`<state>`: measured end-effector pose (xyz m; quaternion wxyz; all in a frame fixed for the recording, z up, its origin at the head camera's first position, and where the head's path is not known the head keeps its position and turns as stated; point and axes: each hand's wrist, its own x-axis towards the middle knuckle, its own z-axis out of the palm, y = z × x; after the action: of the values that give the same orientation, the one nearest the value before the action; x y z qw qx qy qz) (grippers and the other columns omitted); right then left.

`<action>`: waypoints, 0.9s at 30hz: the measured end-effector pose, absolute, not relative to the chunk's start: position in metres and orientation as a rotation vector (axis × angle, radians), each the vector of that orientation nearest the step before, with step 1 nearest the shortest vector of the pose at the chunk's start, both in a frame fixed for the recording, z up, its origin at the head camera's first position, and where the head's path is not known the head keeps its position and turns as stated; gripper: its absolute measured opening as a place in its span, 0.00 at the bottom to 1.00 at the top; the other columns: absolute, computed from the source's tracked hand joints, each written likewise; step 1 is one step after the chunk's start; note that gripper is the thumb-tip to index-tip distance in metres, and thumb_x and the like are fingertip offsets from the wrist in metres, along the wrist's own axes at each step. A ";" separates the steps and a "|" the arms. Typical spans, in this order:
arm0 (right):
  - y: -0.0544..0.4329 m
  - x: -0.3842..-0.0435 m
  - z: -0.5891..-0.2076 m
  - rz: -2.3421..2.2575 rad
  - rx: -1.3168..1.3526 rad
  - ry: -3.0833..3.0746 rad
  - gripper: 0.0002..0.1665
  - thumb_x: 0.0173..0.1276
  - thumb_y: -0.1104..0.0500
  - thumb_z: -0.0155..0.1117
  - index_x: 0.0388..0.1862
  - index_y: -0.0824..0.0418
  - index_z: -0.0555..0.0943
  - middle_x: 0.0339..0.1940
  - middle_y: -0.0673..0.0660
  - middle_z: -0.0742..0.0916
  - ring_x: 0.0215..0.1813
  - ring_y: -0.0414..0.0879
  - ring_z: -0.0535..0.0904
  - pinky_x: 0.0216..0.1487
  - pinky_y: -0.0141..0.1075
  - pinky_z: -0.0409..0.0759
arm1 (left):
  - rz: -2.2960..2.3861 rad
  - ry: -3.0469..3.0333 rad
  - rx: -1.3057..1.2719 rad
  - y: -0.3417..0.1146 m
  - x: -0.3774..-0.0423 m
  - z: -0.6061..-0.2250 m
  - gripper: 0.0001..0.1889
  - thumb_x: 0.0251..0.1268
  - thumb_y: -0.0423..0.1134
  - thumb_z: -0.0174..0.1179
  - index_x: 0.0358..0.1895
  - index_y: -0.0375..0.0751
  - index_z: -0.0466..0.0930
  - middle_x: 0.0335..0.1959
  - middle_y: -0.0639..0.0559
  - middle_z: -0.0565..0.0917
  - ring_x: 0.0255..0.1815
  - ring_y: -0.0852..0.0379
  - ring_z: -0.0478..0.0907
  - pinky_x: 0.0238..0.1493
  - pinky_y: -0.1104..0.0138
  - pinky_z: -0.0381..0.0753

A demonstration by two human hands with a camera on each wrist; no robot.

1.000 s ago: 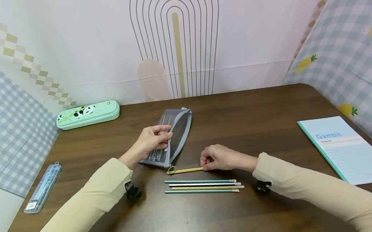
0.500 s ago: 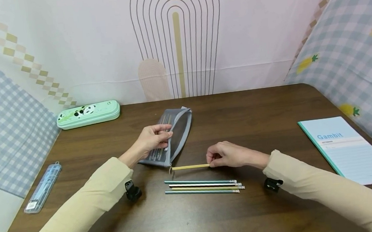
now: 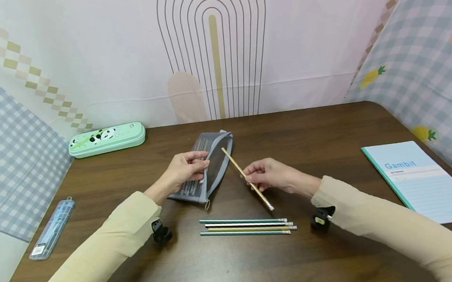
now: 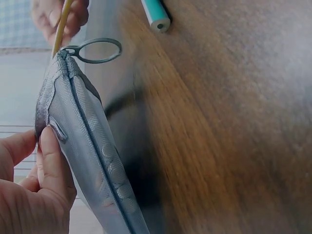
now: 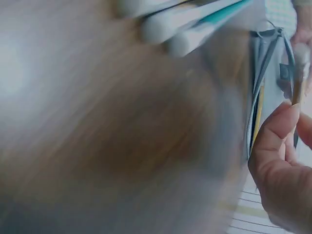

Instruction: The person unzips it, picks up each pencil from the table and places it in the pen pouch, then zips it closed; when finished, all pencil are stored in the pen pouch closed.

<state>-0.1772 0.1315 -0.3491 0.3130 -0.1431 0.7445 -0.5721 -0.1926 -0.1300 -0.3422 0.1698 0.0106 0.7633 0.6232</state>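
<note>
A grey mesh zip pencil pouch (image 3: pixel 219 159) lies with its mouth gaping toward the right, and thin sticks show through its mesh. My left hand (image 3: pixel 185 167) pinches the pouch's near edge between thumb and fingers. Just right of the opening, my right hand (image 3: pixel 272 175) pinches a gold pencil (image 3: pixel 236 164) around its middle. The pencil slants, one end up by the pouch mouth, its eraser end low toward me. On the table in front, several pencils (image 3: pixel 245 232) lie side by side, erasers to the right. A ring zip pull (image 4: pixel 100 50) hangs at the pouch corner.
A mint panda pencil case (image 3: pixel 106 140) stands at the back left. A flat clear plastic box (image 3: pixel 52 229) lies near the left edge. At the right is a notebook (image 3: pixel 424 180). Patterned cloth (image 3: pixel 123 56) hangs behind the table.
My right hand has lifted the gold pencil off the table and turned it from level to slanted, its far end now near the pouch mouth. My left hand and the pouch have stayed put.
</note>
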 end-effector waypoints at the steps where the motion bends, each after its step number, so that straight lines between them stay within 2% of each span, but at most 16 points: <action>1: 0.127 -0.180 -0.349 -1.546 -0.314 1.913 0.18 0.71 0.65 0.53 0.54 0.77 0.69 0.28 0.53 0.80 0.27 0.38 0.75 0.26 0.25 0.76 | 1.770 2.169 0.032 -0.130 -0.192 -0.343 0.23 0.65 0.33 0.58 0.62 0.31 0.70 0.29 0.57 0.77 0.26 0.67 0.76 0.28 0.76 0.80; 4: 0.112 -0.187 -0.351 -1.621 -0.156 1.803 0.16 0.73 0.63 0.51 0.53 0.73 0.68 0.26 0.52 0.81 0.24 0.37 0.77 0.23 0.23 0.75 | 1.770 2.169 0.025 -0.130 -0.192 -0.343 0.22 0.65 0.33 0.58 0.62 0.31 0.70 0.29 0.57 0.77 0.26 0.67 0.76 0.28 0.76 0.81; 9: 0.086 -0.199 -0.354 -1.688 -0.028 1.731 0.07 0.74 0.62 0.50 0.46 0.65 0.68 0.26 0.52 0.80 0.21 0.38 0.80 0.20 0.24 0.76 | 1.773 2.170 0.009 -0.129 -0.191 -0.342 0.22 0.65 0.32 0.57 0.62 0.31 0.70 0.29 0.57 0.78 0.26 0.67 0.76 0.29 0.75 0.81; 14: 0.065 -0.209 -0.356 -1.739 0.014 1.700 0.04 0.74 0.63 0.50 0.41 0.64 0.68 0.25 0.54 0.80 0.22 0.41 0.83 0.23 0.26 0.80 | 1.776 2.171 0.008 -0.128 -0.192 -0.342 0.22 0.65 0.32 0.57 0.62 0.32 0.70 0.29 0.57 0.77 0.27 0.67 0.77 0.29 0.75 0.81; 19: 0.052 -0.214 -0.355 -1.747 0.050 1.663 0.05 0.74 0.64 0.49 0.37 0.65 0.70 0.24 0.56 0.81 0.24 0.44 0.84 0.27 0.28 0.82 | 1.758 2.175 0.015 -0.129 -0.192 -0.343 0.22 0.66 0.33 0.57 0.63 0.32 0.70 0.28 0.57 0.76 0.26 0.67 0.76 0.29 0.76 0.81; 22: 0.049 -0.214 -0.355 -1.755 0.071 1.641 0.06 0.74 0.64 0.48 0.40 0.67 0.71 0.25 0.57 0.82 0.25 0.44 0.84 0.29 0.29 0.83 | 1.755 2.175 0.023 -0.129 -0.192 -0.343 0.23 0.66 0.33 0.57 0.63 0.32 0.69 0.28 0.57 0.76 0.26 0.67 0.76 0.29 0.76 0.81; 27: 0.055 -0.211 -0.354 -1.735 0.044 1.665 0.14 0.73 0.66 0.48 0.54 0.71 0.67 0.29 0.58 0.84 0.28 0.43 0.84 0.33 0.30 0.84 | 1.767 2.167 0.014 -0.129 -0.192 -0.343 0.22 0.66 0.33 0.57 0.63 0.32 0.70 0.28 0.57 0.76 0.25 0.67 0.76 0.28 0.76 0.80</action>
<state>-0.2112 0.0550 -0.3540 0.3599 0.0172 0.6460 -0.6729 -0.1920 -0.1294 -0.3433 0.1717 0.0050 0.7635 0.6226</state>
